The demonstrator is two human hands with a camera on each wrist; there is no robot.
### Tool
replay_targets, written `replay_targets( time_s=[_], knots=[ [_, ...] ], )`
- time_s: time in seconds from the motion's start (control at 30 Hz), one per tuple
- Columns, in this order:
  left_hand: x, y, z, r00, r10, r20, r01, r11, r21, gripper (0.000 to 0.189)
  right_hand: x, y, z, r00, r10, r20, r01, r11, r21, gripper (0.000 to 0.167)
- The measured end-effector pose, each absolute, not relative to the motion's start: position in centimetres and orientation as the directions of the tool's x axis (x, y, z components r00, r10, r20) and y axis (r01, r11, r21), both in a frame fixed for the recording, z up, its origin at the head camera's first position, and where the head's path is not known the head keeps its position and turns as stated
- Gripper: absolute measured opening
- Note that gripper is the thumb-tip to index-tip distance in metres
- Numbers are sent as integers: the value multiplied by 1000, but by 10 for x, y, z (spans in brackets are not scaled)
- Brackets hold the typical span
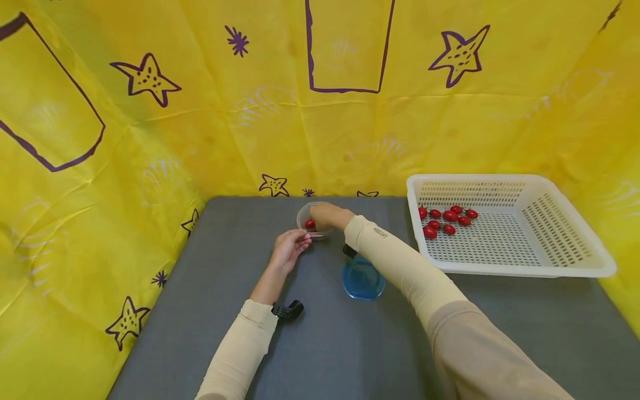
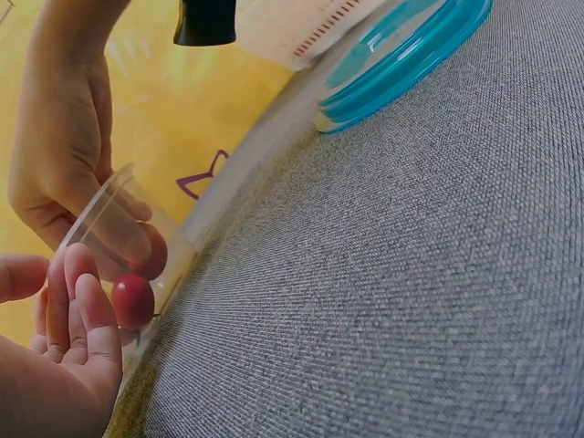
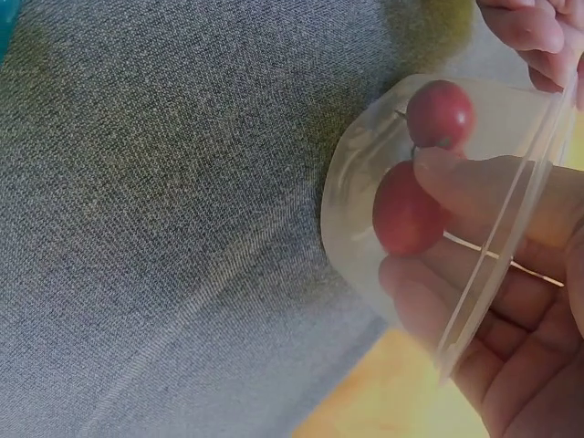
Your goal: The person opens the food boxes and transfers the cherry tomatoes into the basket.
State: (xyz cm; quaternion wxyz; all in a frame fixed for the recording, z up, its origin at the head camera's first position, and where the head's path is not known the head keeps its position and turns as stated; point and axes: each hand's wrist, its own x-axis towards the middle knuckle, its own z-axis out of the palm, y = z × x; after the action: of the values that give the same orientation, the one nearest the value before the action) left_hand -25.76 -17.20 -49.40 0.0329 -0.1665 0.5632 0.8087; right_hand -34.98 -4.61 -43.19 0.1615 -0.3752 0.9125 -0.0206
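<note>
A clear plastic container stands toward the far side of the table, its open mouth upward. My left hand is at its near left rim, holding the rim between thumb and fingers. Inside the container is my right hand, coming in over the rim from the right. Its thumb and fingers are around one red cherry tomato. Another cherry tomato lies beside that one in the container. From the head view, the right hand's fingertips are hidden.
A blue lid lies on the grey table, partly below the right forearm. At the right stands a white perforated basket with several cherry tomatoes toward its left side. Yellow patterned cloth hangs behind and at the sides.
</note>
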Motion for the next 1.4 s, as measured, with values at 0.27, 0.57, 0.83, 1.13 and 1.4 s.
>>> replay_targets(
  time_s=[0.27, 0.57, 0.83, 1.13, 1.4],
  knots=[
    [-257, -174, -495, -943, -127, -309, -246, -359, 900, 8, -349, -43, -432, -669, -703, -243, -677, 710, -191, 14],
    [-255, -172, -494, -935, -137, -326, -265, -343, 901, 5, -346, -40, -431, -675, -696, -245, -669, 718, -192, 9],
    [-254, -172, -494, -937, -127, -325, -266, -343, 901, 6, -345, -39, -430, -673, -701, -235, -669, 713, -209, 9],
    [-255, -172, -492, -938, -118, -326, -266, -355, 896, 7, -348, -34, -427, -663, -720, -205, -673, 693, -257, 7],
    [-255, -173, -492, -934, -128, -334, -274, -344, 898, 8, -349, -30, -418, -662, -726, -187, -675, 686, -274, 13]
  ],
)
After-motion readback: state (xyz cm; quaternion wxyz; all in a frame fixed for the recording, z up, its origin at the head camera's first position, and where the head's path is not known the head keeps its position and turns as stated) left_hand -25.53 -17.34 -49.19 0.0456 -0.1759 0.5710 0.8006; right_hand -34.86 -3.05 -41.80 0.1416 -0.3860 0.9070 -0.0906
